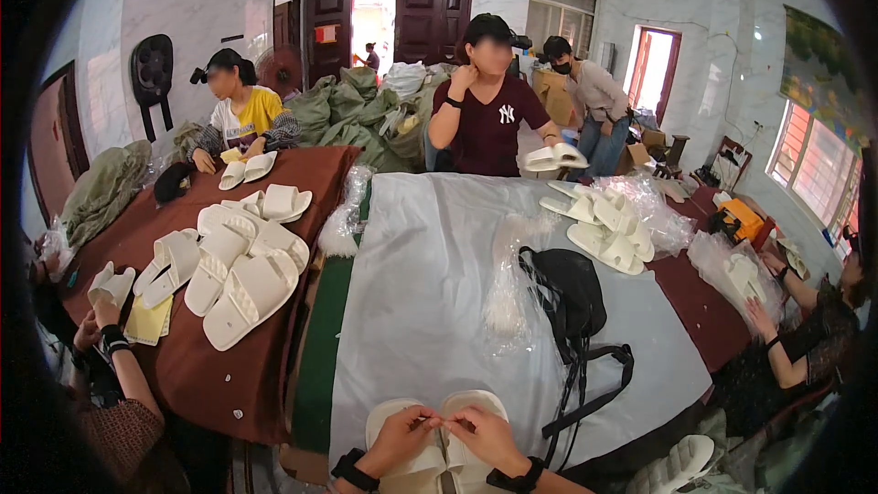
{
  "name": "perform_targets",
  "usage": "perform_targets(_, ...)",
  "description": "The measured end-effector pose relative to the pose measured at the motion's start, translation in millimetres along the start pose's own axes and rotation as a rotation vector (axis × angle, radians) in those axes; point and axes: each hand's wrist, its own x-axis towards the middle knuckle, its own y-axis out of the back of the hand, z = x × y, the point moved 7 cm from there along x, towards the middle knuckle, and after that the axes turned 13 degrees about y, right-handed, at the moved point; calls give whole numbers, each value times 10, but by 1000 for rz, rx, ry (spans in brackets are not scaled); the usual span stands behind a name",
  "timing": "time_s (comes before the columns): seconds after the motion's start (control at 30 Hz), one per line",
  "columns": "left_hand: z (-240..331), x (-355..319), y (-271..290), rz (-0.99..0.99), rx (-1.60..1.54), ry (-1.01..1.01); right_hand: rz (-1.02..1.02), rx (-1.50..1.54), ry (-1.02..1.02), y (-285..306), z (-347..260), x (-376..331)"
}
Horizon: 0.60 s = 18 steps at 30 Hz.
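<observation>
At the near edge of the grey cloth lies a pair of cream slippers (pixel 476 398), side by side with the toes pointing away from me. My left hand (pixel 402 439) is over the left slipper, thumb and fingers pinched together. Over the right slipper, my right hand (pixel 485 437) pinches in the same way. The fingertips of both hands meet above the gap between the slippers. Whatever is between them is too small to make out. Dark bands circle both wrists.
A black bag (pixel 567 293) with straps lies ahead on the right, beside clear plastic bags (pixel 508 302). Cream slippers (pixel 247 297) are heaped on the brown-covered table (pixel 210 384) at left; more slippers (pixel 608 242) sit at far right. Several people work around the tables.
</observation>
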Motion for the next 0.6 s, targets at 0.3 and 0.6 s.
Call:
perform_targets(0.3, 147, -27, 46, 106, 60, -200, 10, 10, -1, 6, 26, 14)
perform_targets(0.6, 187, -47, 83, 168, 52, -167, -49, 46, -21, -15, 22, 8)
